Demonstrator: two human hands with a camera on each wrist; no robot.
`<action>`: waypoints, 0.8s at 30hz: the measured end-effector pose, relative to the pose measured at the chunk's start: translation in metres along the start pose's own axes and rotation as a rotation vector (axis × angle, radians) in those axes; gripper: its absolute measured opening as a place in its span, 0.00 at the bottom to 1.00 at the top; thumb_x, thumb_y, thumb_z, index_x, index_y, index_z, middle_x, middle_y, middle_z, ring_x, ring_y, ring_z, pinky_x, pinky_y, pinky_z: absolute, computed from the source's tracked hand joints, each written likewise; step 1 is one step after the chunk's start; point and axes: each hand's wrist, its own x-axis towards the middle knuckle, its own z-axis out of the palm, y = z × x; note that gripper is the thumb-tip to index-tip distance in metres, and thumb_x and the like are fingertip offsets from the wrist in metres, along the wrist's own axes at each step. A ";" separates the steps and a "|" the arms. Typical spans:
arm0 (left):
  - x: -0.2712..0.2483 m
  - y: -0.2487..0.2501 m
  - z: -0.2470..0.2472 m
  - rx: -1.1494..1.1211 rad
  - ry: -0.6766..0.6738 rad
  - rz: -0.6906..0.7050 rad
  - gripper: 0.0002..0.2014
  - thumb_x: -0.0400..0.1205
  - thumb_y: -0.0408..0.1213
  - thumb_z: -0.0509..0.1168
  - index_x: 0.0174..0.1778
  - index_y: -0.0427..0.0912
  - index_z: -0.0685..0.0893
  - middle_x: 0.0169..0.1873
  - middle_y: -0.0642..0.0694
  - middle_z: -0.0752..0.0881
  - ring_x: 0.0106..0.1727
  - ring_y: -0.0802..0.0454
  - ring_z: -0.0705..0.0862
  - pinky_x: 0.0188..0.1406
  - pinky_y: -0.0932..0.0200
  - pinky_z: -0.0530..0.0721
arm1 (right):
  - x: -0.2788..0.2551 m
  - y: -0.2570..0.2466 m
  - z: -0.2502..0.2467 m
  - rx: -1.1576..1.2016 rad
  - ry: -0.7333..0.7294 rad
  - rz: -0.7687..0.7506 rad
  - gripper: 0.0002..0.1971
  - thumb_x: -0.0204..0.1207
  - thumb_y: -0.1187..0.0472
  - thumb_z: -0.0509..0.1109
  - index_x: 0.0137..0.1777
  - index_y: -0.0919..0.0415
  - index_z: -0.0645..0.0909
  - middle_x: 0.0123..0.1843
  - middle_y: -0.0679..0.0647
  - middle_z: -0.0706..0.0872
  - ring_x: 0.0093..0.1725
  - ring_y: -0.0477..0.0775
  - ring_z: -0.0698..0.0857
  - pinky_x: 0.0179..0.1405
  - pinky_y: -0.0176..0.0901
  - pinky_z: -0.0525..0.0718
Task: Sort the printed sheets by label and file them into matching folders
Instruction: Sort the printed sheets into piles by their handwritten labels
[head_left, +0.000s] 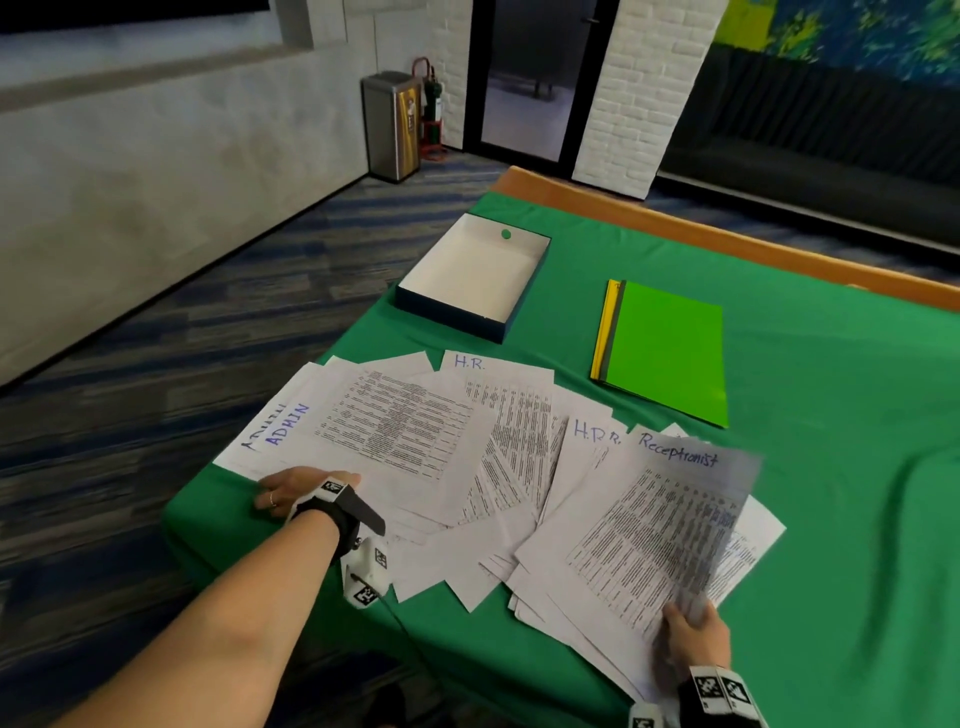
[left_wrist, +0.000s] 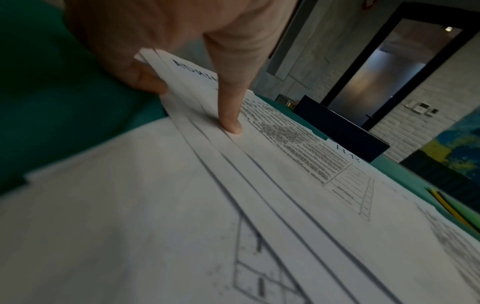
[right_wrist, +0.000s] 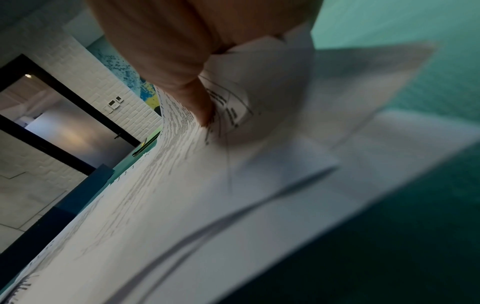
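Printed sheets lie fanned over the green table (head_left: 841, 467), hand-labelled ADMIN (head_left: 289, 424), H.R. (head_left: 469, 362) and Receptionist. My left hand (head_left: 311, 486) pinches the near edge of the ADMIN sheets (left_wrist: 187, 67): its thumb (left_wrist: 231, 117) presses on top and a finger curls at the stack's edge. My right hand (head_left: 693, 636) grips the near corner of the Receptionist sheet (head_left: 670, 525) and holds it raised and curved above the pile. In the right wrist view this sheet (right_wrist: 182, 164) bends up under my fingers (right_wrist: 182, 72). Green, grey and yellow folders (head_left: 670, 353) lie stacked and closed further back.
An open dark-blue box (head_left: 447, 312) with a white inside stands at the table's far left. The wooden table edge (head_left: 727, 239) runs along the back. Past the left table edge the carpeted floor drops away, with a metal bin (head_left: 392, 124) by the wall.
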 end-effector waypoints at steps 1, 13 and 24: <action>-0.001 0.001 -0.002 0.036 0.001 0.018 0.59 0.66 0.42 0.81 0.80 0.30 0.45 0.79 0.31 0.53 0.76 0.33 0.65 0.69 0.40 0.72 | -0.001 -0.001 0.000 0.006 -0.005 -0.005 0.14 0.77 0.65 0.68 0.60 0.71 0.76 0.60 0.71 0.82 0.56 0.72 0.83 0.59 0.67 0.81; 0.036 -0.002 0.004 0.069 -0.226 0.063 0.27 0.60 0.41 0.82 0.48 0.31 0.79 0.45 0.38 0.89 0.37 0.44 0.87 0.29 0.54 0.86 | 0.001 -0.006 -0.001 0.011 0.032 0.026 0.20 0.78 0.68 0.67 0.69 0.73 0.74 0.68 0.71 0.78 0.66 0.70 0.78 0.71 0.56 0.70; 0.003 0.002 0.018 -0.261 0.111 0.257 0.34 0.75 0.20 0.65 0.75 0.38 0.59 0.62 0.29 0.79 0.59 0.31 0.82 0.58 0.40 0.83 | -0.006 -0.012 -0.003 0.010 0.031 0.014 0.17 0.77 0.67 0.68 0.64 0.74 0.77 0.59 0.71 0.83 0.55 0.69 0.83 0.63 0.62 0.79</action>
